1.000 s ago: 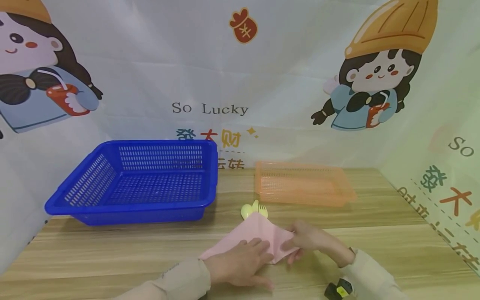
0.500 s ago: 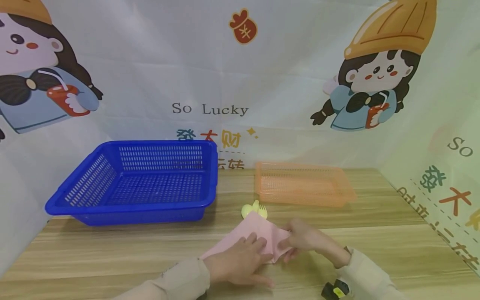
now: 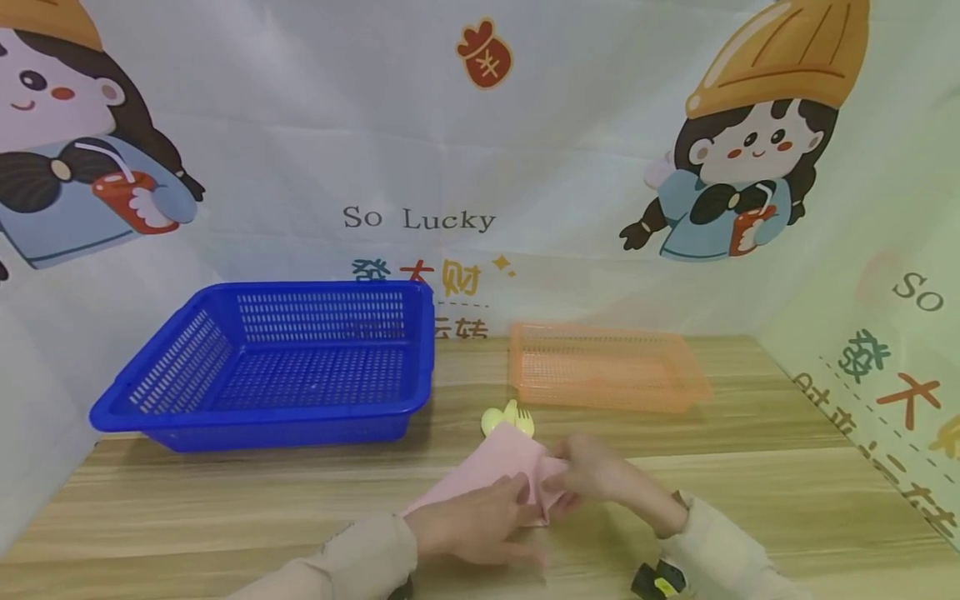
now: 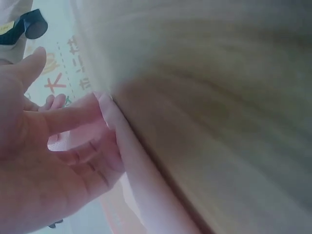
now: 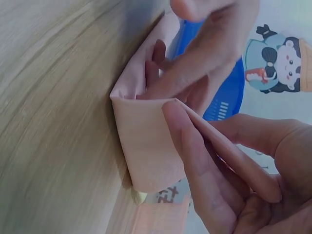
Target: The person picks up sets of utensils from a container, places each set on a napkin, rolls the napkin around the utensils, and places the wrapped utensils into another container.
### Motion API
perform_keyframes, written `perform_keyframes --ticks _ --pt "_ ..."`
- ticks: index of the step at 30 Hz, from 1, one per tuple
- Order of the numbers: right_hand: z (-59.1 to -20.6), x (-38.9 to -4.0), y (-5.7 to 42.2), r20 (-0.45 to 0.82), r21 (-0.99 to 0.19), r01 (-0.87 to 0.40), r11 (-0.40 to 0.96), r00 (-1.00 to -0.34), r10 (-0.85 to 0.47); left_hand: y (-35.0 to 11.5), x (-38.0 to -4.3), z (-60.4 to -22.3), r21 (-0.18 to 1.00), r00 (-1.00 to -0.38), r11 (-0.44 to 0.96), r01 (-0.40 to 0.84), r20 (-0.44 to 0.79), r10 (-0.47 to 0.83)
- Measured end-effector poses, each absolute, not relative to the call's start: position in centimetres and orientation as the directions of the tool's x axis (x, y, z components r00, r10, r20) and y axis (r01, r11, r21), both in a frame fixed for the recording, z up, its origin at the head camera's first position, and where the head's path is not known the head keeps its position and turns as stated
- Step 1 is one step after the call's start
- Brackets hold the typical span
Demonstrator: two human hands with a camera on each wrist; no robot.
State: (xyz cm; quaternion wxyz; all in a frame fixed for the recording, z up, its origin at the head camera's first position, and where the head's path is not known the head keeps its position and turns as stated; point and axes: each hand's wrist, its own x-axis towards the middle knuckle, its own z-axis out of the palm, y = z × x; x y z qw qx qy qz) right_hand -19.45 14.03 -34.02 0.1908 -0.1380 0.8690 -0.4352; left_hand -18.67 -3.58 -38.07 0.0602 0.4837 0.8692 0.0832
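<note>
Lying between left hand [image 3: 480, 525], with fingers loosely extended on it, and right hand [image 3: 592, 468], pinching its right flap: pink cloth [image 3: 491, 467], at lower centre of the head view, long edge slanting from lower left up toward pale-yellow fork [image 3: 526, 425].

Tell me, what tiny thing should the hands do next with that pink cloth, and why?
I'd probably have the right hand fold the raised flap toward the left hand: the right hand pinches that side of the pink cloth up, the left hand touches the rest, and the fold isn't yet laid flat.
</note>
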Motion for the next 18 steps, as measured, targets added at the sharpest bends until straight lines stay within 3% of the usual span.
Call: perform_keyframes --ticks 7,12,13,16,18 --pt "-34.0 -19.1 12.9 -0.145 -0.779 -0.119 0.616 -0.921 -0.362 -4.0 -19.9 -38.1 0.449 -0.509 0.443 0.776 0.030 0.860" --pt "-34.1 -18.8 11.9 -0.082 -0.741 -0.183 0.646 -0.930 -0.358 -4.3 -20.3 -37.9 0.621 -0.561 0.433 0.653 0.012 0.828" --pt "-34.2 -18.8 11.7 -0.065 -0.729 -0.203 0.654 -0.930 -0.361 -4.4 -20.4 -37.8 0.635 -0.575 0.442 0.634 0.004 0.818" --pt "-34.5 -18.7 11.3 -0.001 -0.668 -0.289 0.686 -0.921 -0.389 -4.8 -20.6 -37.8 0.515 -0.508 0.406 0.755 0.067 0.859" --pt "-34.6 -18.7 11.1 0.041 -0.632 -0.344 0.695 -0.910 -0.413 -5.0 -20.6 -37.8 0.630 -0.540 0.404 0.663 0.028 0.841"
